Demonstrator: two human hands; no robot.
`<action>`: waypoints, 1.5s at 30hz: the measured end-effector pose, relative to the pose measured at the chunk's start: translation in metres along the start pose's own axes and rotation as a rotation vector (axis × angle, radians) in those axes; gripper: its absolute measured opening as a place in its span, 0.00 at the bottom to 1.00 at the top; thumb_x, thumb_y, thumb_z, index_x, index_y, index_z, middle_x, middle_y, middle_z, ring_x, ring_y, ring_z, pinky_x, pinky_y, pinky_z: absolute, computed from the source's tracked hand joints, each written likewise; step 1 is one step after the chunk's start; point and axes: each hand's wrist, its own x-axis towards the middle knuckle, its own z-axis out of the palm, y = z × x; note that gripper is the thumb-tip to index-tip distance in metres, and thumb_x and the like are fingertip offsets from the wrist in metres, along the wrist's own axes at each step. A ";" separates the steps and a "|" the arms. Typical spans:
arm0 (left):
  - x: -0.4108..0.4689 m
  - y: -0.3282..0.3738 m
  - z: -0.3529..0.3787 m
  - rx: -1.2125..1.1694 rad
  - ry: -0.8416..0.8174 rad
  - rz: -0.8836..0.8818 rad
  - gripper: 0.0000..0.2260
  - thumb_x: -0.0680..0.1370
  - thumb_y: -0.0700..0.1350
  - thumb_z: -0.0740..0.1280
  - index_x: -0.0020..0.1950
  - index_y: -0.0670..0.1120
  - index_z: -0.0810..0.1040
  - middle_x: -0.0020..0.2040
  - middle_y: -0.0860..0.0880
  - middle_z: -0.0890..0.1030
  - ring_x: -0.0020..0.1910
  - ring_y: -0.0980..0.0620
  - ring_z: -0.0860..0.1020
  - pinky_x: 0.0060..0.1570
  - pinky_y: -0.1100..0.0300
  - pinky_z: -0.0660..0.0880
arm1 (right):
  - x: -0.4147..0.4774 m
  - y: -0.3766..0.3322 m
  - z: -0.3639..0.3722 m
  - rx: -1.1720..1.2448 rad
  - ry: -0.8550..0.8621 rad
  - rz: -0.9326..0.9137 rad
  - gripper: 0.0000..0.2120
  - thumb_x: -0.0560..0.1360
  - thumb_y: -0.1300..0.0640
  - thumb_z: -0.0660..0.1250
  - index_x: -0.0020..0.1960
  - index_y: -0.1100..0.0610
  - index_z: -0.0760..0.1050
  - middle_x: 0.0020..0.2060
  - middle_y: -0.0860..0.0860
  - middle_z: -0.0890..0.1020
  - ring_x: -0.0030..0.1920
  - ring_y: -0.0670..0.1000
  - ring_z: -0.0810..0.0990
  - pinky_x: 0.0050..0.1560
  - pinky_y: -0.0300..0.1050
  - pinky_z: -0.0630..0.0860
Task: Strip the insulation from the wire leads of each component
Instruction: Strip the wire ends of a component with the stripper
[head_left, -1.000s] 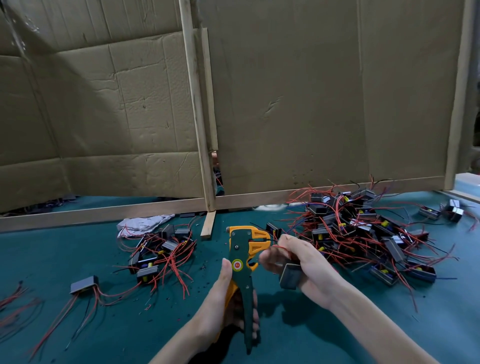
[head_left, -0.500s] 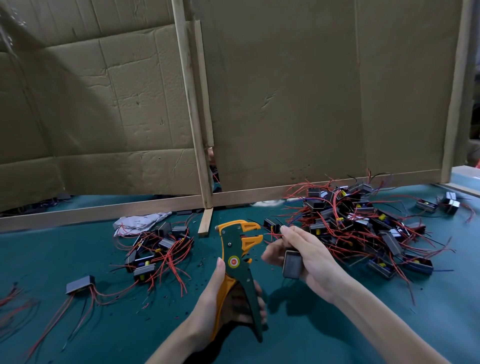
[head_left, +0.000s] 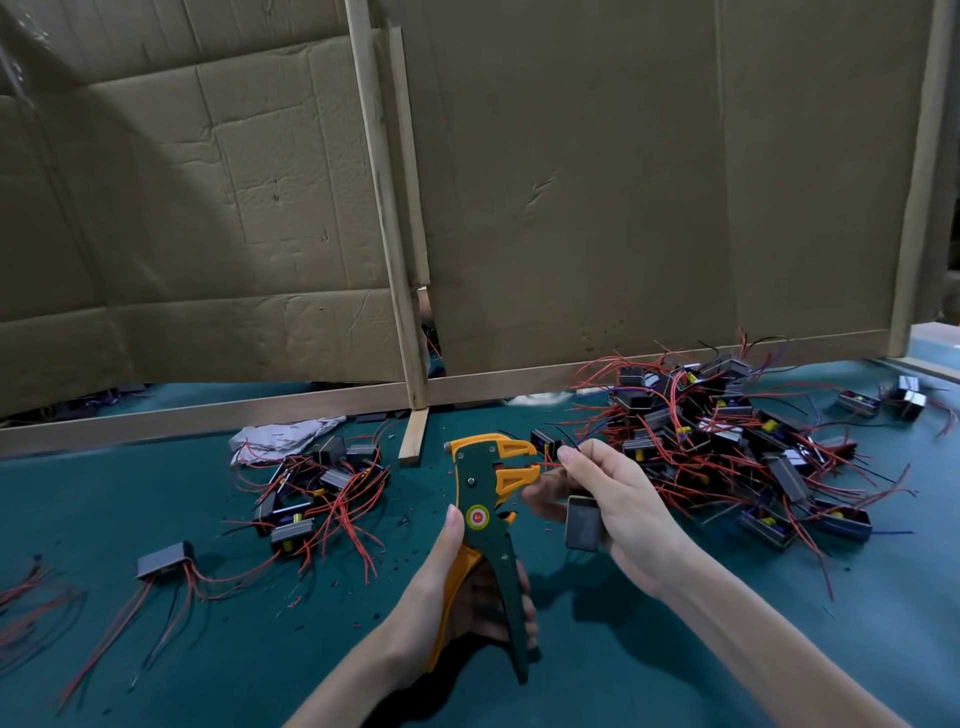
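Stripper (head_left: 480, 499) near front edge of desk (head_left: 156, 649), left hand (head_left: 441, 587) curled round its handles — right hand (head_left: 618, 499) pinched red lead (head_left: 545, 465), apparently between jaws; needed full, straight seating before squeezing.

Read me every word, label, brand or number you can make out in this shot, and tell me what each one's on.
Nothing here reads clearly.
The round sticker on the wire stripper: a small mark, too blurred to read.
The held component and the piled components: no legible markings.
The cardboard panels: no print visible.
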 end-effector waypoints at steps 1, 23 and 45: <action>0.001 -0.001 0.000 0.002 0.001 0.001 0.38 0.66 0.74 0.57 0.44 0.39 0.82 0.41 0.36 0.80 0.42 0.38 0.80 0.47 0.46 0.77 | 0.000 0.000 0.000 -0.004 0.005 -0.001 0.08 0.82 0.58 0.58 0.45 0.60 0.66 0.36 0.58 0.85 0.41 0.54 0.85 0.46 0.48 0.82; 0.006 -0.004 0.004 -0.155 0.194 0.075 0.38 0.70 0.69 0.51 0.46 0.35 0.80 0.42 0.32 0.80 0.41 0.37 0.81 0.40 0.48 0.79 | 0.008 -0.012 -0.005 -0.165 0.082 -0.209 0.12 0.79 0.51 0.59 0.43 0.58 0.67 0.27 0.53 0.79 0.31 0.50 0.78 0.43 0.45 0.76; 0.009 -0.002 -0.004 -0.381 0.445 0.226 0.37 0.71 0.69 0.53 0.46 0.35 0.80 0.43 0.32 0.81 0.41 0.36 0.82 0.40 0.47 0.80 | 0.133 0.007 0.081 -1.136 -0.454 -0.103 0.14 0.82 0.62 0.56 0.64 0.61 0.74 0.60 0.60 0.77 0.61 0.61 0.74 0.60 0.50 0.70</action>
